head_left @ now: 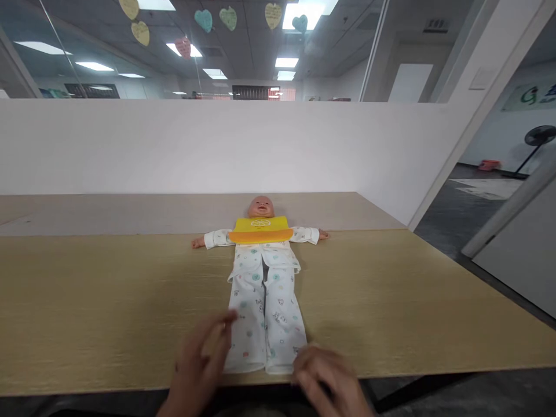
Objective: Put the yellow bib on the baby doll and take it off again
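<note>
A baby doll [261, 207] lies face up on the table, arms spread out to both sides. It wears a white printed top [247, 258], and white printed trousers [247, 315] stretch down toward me. Across its chest lies a yellow bib [273, 224] with an orange lower pocket edge. My left hand [200, 356], blurred, hovers by the left trouser leg, thumb and forefinger slightly apart with nothing seen between them. At the right leg's lower outer corner, my right hand [328, 376] has its fingers curled in. Its fingertips are partly hidden, so contact with the hem is unclear.
The wooden table [130, 301] has its front edge just below the trouser hems. Behind it stands a low white wall [195, 145] topped by glass with heart-shaped notes. On the right are a doorway and a black fan [540, 135].
</note>
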Tool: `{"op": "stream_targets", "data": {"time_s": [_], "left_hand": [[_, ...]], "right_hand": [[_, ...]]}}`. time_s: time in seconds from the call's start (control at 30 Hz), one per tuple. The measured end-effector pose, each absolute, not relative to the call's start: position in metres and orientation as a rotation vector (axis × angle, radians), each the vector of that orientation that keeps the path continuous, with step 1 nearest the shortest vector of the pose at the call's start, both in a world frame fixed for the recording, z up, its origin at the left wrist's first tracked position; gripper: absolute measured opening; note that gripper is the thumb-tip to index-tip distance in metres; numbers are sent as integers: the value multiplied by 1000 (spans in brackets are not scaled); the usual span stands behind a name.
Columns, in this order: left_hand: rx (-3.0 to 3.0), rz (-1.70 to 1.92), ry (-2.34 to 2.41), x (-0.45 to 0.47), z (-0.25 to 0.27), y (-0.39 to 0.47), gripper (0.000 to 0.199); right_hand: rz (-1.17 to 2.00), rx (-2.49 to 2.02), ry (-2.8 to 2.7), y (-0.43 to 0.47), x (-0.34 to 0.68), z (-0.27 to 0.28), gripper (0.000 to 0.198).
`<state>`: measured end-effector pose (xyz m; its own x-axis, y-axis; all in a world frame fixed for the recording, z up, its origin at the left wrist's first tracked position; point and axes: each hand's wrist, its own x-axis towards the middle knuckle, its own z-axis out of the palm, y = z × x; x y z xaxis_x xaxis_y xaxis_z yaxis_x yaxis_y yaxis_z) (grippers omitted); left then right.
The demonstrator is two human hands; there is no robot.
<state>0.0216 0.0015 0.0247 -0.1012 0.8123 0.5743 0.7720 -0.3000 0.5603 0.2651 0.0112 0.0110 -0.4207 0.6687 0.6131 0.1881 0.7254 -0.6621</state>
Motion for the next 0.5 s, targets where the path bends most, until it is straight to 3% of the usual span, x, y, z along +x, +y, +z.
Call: {"op": "stream_targets", "data": {"time_s": [0.17,0.27,0.4,0.5], "left_hand": [[1739,1478,1948,0,79,111,27],[1839,1256,1990,-13,95,172,26],[1782,1246,2098,-25,97,243,26],[1375,1271,2064,-30,85,292,20]], "right_hand": [[863,-982,-1752,119,278,49,22],[972,-1067,-1484,198,273,53,16],[1183,-1168,-1125,283,255,54,6],[1288,-1186,-984,327,237,54,2]]}}
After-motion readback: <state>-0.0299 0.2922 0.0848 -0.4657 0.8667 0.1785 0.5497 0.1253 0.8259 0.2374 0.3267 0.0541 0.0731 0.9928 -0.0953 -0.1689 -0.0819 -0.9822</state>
